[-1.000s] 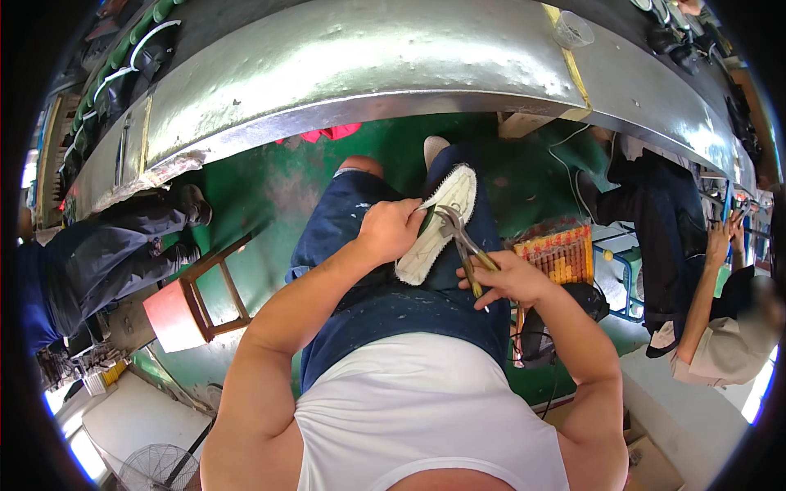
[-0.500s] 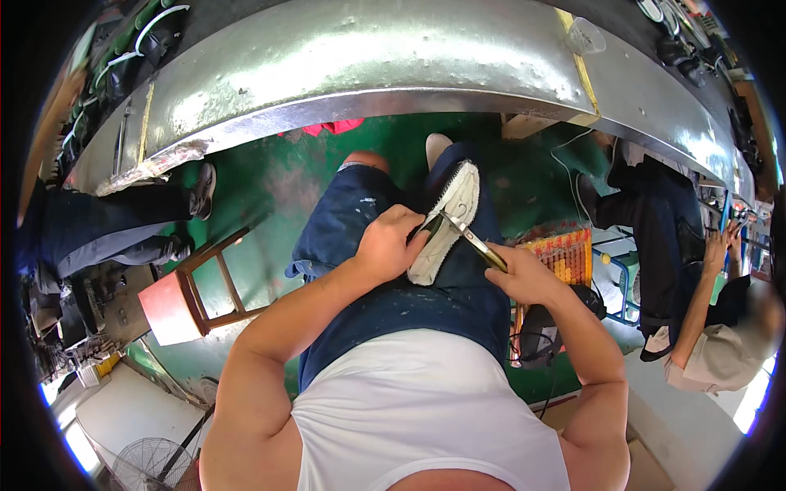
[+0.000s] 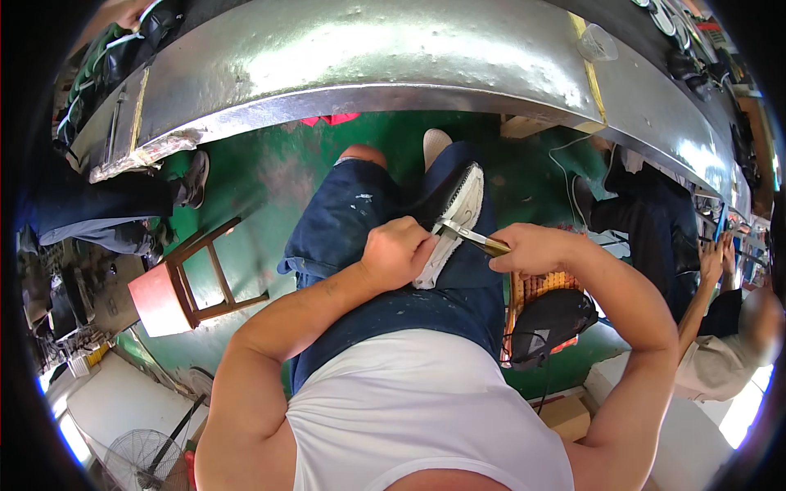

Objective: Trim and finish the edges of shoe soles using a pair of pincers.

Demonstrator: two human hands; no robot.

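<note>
A white shoe [image 3: 458, 214] with a pale ribbed sole lies sole-up on my lap, on dark blue shorts [image 3: 385, 245]. My left hand [image 3: 399, 252] grips the shoe's near end and holds it steady. My right hand [image 3: 528, 248] is closed around the handle of a metal tool [image 3: 468, 236]. The tool's tip touches the shoe's edge, just beside my left fingers. Both forearms come in from the lower edge and meet over my right thigh.
A long curved metal bench [image 3: 368, 57] spans the top. A small wooden stool with a red seat [image 3: 176, 290] stands on the green floor at left. An orange crate [image 3: 544, 286] with a black bag sits at right. Other people sit at far left and far right.
The tool has tilted flatter and its tip has slid toward my left hand along the shoe's edge. My left hand keeps its hold. The person at left drew a leg back.
</note>
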